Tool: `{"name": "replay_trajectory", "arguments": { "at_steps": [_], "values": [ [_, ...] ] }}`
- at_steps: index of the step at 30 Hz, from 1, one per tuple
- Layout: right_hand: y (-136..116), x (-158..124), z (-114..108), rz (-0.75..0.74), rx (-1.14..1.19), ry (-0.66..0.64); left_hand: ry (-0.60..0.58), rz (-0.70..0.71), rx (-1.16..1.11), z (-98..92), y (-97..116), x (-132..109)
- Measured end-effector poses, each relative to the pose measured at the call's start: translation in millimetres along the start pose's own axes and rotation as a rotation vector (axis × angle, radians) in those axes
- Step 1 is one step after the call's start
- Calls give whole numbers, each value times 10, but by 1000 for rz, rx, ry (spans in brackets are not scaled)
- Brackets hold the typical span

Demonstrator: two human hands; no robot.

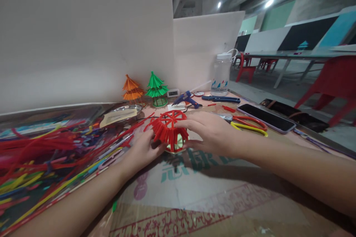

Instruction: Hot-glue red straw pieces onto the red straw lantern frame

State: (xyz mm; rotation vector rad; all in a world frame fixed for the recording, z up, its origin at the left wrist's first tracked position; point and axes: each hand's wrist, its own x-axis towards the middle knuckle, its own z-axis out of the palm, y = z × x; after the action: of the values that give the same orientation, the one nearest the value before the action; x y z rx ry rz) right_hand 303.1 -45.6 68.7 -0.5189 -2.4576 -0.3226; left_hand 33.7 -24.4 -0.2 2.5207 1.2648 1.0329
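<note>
A small red pipe-cleaner pavilion (172, 129) stands upright on the printed cardboard in front of me. It has an open spoked ring on top, a fringed skirt of red strips below that, and red posts on a pale base. My left hand (144, 143) grips its left side, thumb low by the posts and fingers partly hidden behind it. From the right, my right hand (204, 129) curls around the fringe and upper ring, its thumb by the base. Behind it stand two finished-looking pavilions, one orange (132, 90) and one green (156, 88).
Loose coloured pipe cleaners (41, 152) fill the left side beside a metal dish (122, 113). Toward the back are a blue glue gun (187, 99), a blue cutter (221, 99) and a water bottle (221, 74). Pliers (249, 123) and a phone (265, 117) lie at right.
</note>
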Motion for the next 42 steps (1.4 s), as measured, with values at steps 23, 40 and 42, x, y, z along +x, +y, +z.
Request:
{"name": "replay_trajectory", "arguments": {
  "at_steps": [23, 40, 42],
  "values": [
    [16, -29, 59, -12, -32, 13, 10, -14, -77, 7, -2, 5],
    [481, -245, 406, 425, 26, -14, -69, -157, 3, 31, -105, 14],
    [468, -249, 443, 467, 17, -145, -63, -166, 14, 44, -116, 12]
  ]
}}
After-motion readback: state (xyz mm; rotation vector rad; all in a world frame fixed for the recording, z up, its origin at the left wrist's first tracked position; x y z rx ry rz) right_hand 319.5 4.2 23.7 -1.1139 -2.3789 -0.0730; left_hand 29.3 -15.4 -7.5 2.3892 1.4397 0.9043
